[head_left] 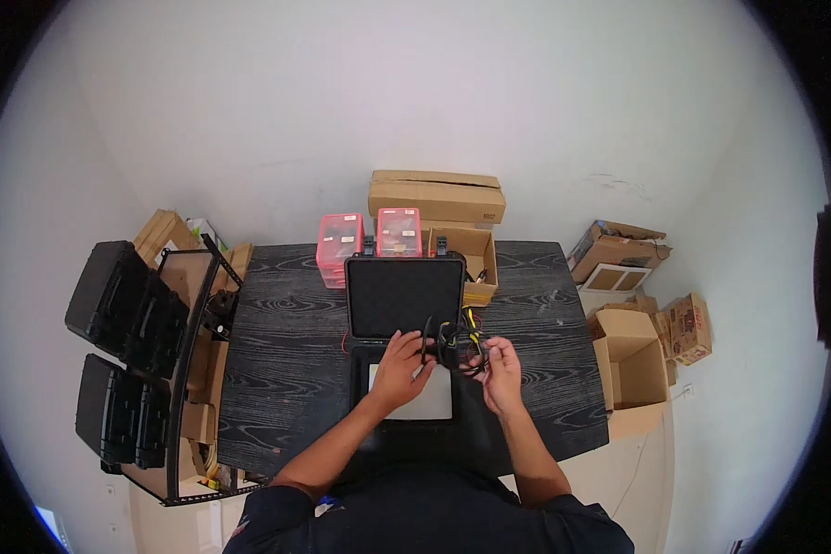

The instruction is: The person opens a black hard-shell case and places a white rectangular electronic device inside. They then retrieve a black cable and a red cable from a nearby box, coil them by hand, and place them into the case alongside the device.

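1 black cable bundle (449, 351), between 2 hands, over the open black case (402, 300); right hand (502, 374) pinches its right side; left hand (402, 371) has fingers part-spread at its left, grip unclear

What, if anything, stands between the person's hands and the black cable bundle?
Nothing visible does. The right hand holds the black cable bundle at its right side; the left hand is at its left, contact unclear.
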Demonstrator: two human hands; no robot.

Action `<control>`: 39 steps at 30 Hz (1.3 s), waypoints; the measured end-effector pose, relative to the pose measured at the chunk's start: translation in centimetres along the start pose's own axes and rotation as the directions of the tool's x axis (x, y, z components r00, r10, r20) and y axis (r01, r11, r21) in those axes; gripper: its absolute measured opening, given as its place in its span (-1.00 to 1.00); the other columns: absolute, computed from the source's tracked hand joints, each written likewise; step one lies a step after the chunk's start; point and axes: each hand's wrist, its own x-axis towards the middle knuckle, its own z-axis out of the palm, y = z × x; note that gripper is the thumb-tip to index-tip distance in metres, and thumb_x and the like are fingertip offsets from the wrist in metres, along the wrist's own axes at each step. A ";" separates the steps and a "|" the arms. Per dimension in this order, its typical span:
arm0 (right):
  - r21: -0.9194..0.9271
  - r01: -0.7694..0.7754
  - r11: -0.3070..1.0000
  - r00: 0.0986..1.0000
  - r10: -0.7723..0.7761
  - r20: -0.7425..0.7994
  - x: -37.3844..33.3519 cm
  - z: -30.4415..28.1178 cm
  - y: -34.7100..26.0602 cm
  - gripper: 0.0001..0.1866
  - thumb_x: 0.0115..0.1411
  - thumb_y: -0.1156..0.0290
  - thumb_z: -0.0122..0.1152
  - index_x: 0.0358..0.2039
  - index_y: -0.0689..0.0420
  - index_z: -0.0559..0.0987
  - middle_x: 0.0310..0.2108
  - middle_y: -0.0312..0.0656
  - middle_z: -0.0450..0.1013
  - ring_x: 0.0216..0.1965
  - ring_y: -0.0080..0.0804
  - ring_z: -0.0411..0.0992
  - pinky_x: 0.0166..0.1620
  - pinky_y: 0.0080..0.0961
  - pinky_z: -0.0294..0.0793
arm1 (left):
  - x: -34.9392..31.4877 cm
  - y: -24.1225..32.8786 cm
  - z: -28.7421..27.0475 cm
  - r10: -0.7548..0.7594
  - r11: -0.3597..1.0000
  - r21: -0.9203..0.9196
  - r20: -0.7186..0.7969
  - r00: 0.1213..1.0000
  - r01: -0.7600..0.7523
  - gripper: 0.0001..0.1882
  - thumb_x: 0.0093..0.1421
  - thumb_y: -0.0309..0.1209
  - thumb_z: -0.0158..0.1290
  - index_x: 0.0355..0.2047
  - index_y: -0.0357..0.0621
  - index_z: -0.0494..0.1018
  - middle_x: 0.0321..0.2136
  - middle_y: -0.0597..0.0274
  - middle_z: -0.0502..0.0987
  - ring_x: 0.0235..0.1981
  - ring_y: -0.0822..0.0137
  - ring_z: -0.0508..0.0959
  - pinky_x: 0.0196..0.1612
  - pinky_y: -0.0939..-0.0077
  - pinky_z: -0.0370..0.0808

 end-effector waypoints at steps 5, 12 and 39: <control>-0.400 0.079 0.913 0.988 -0.019 0.152 -1.1 0.7 1.2 -0.71 0.42 0.49 0.19 0.11 0.16 0.43 -0.19 -0.23 0.50 -0.28 -0.53 0.55 -0.24 -0.49 0.69 | -0.9 -0.9 0.0 -0.217 0.771 -0.599 0.072 0.974 0.216 -0.77 0.38 -0.50 0.08 -0.01 -0.26 0.61 -0.01 0.06 0.65 0.10 0.14 0.60 0.24 0.22 0.44; -0.205 -0.226 0.952 0.973 0.208 -0.104 0.7 -1.8 2.4 -0.60 0.43 0.50 0.14 0.23 0.09 0.36 -0.02 -0.14 0.60 -0.48 -0.53 0.54 -0.51 -0.65 0.42 | -0.3 -0.7 -1.6 -0.296 0.480 -0.877 -0.188 0.936 -0.025 -0.54 0.50 -0.53 -0.18 0.36 -0.32 0.33 0.53 0.05 0.10 0.53 0.14 0.12 0.49 0.18 0.17; -0.686 0.493 0.535 0.749 0.141 0.647 0.8 7.1 1.9 -0.45 0.19 0.39 0.29 0.22 0.10 0.51 0.04 0.05 0.56 0.10 -0.04 0.54 0.42 0.06 0.19 | 2.7 1.7 -5.9 0.064 0.553 -0.833 0.059 0.996 0.014 0.08 0.00 -0.83 -0.35 0.58 -0.19 -0.37 0.59 -0.11 -0.32 0.60 0.00 -0.20 0.56 0.07 -0.21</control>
